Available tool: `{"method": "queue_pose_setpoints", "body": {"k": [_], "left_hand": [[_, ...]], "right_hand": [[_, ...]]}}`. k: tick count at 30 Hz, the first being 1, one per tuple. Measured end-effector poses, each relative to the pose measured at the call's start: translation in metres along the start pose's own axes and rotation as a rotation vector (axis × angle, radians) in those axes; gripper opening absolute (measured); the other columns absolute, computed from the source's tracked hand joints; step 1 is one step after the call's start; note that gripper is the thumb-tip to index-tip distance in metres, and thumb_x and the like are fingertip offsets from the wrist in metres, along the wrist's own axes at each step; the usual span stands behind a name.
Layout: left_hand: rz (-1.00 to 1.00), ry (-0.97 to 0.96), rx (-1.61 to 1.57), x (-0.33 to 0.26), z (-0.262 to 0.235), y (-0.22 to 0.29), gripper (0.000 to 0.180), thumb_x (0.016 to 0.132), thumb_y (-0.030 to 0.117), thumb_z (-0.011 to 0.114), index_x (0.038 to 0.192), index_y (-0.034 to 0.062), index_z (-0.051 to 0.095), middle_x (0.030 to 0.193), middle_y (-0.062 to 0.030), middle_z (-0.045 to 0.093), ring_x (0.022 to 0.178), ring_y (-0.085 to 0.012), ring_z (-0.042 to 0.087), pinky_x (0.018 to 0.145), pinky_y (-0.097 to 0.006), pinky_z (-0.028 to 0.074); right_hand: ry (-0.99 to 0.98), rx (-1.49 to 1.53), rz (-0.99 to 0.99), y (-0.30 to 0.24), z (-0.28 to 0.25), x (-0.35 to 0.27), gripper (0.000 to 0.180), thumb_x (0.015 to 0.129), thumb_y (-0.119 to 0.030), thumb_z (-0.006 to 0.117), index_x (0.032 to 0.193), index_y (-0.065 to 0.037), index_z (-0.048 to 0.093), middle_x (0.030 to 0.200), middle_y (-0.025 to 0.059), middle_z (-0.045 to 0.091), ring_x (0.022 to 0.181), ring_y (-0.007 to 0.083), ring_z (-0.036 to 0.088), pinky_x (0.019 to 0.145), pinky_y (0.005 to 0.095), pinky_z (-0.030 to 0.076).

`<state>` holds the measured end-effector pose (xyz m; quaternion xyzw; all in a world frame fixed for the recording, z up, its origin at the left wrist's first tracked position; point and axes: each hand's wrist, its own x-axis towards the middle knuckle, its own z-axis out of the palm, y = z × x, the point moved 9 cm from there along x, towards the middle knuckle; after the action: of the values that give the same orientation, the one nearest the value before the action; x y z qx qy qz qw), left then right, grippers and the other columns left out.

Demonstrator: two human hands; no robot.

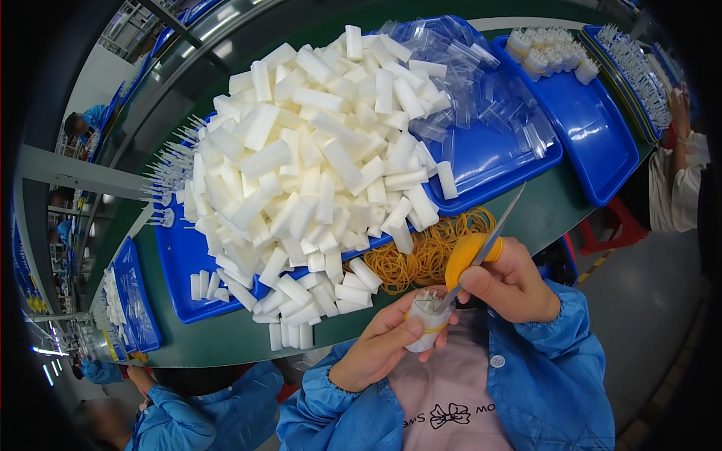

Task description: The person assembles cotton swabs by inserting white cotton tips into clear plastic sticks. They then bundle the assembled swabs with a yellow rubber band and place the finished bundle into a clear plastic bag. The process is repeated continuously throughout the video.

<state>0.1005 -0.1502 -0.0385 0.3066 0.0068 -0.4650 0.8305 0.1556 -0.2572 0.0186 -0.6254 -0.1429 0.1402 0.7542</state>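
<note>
In front of my chest, my left hand point(383, 342) is closed round a small bundle of white pieces point(426, 336) with a yellow rubber band about it. My right hand point(519, 286) grips a slim metal tool point(502, 225) that tapers to a point up and to the right. Its lower end meets the top of the bundle. An orange-yellow covering point(465, 255) lies round the fingers or the tool there; which one, I cannot tell. Just beyond my hands is a heap of yellow rubber bands point(421, 259).
A large pile of white foam cylinders point(316, 150) overflows a blue tray point(169, 263). Clear plastic tubes point(489, 90) lie in the tray beside it. Banded white bundles point(545, 49) stand in another blue tray point(594, 143). Co-workers sit at both sides, one in blue sleeves point(203, 417).
</note>
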Motion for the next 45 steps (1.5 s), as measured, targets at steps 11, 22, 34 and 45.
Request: {"method": "queue_pose_setpoints", "body": {"k": [11,22,34,45], "left_hand": [[-0.064,-0.076,-0.301,0.005,-0.002,-0.009,0.065,0.088,0.038,0.056,0.135,0.0008,0.032,0.108,-0.0135,0.053,0.084,-0.0205,0.054,0.058,-0.029,0.045],[0.005,0.062,-0.112,0.004,-0.014,-0.009,0.058,0.085,0.048,0.058,0.119,0.0043,0.043,0.103,-0.0119,0.051,0.075,-0.0192,0.052,0.054,-0.027,0.042],[0.003,0.110,-0.265,0.004,-0.015,-0.005,0.055,0.092,0.047,0.046,0.124,0.0027,0.042,0.106,-0.0134,0.053,0.082,-0.0212,0.052,0.066,-0.029,0.043],[0.065,-0.005,-0.232,0.001,0.002,0.013,0.069,0.089,0.030,0.059,0.142,0.0035,0.023,0.125,-0.0107,0.049,0.116,-0.0271,0.050,0.097,-0.040,0.043]], "right_hand": [[0.153,0.150,0.054,0.002,-0.015,-0.007,0.017,0.094,-0.015,0.051,0.101,0.001,0.054,0.088,0.0069,0.058,0.072,0.0086,0.056,0.063,0.0222,0.047],[0.028,0.136,0.117,0.014,-0.002,-0.002,0.017,0.094,-0.015,0.052,0.100,0.001,0.056,0.086,0.0049,0.058,0.070,0.0083,0.054,0.062,0.0217,0.045],[0.458,-0.208,-0.143,-0.024,-0.058,-0.029,0.013,0.083,-0.007,0.061,0.091,0.004,0.063,0.087,0.0087,0.061,0.073,0.0174,0.060,0.064,0.0284,0.047],[0.712,-1.549,-0.114,-0.015,-0.130,-0.070,0.022,0.077,0.003,0.060,0.099,-0.001,0.065,0.095,0.0130,0.059,0.082,0.0284,0.057,0.070,0.0351,0.046]]}}
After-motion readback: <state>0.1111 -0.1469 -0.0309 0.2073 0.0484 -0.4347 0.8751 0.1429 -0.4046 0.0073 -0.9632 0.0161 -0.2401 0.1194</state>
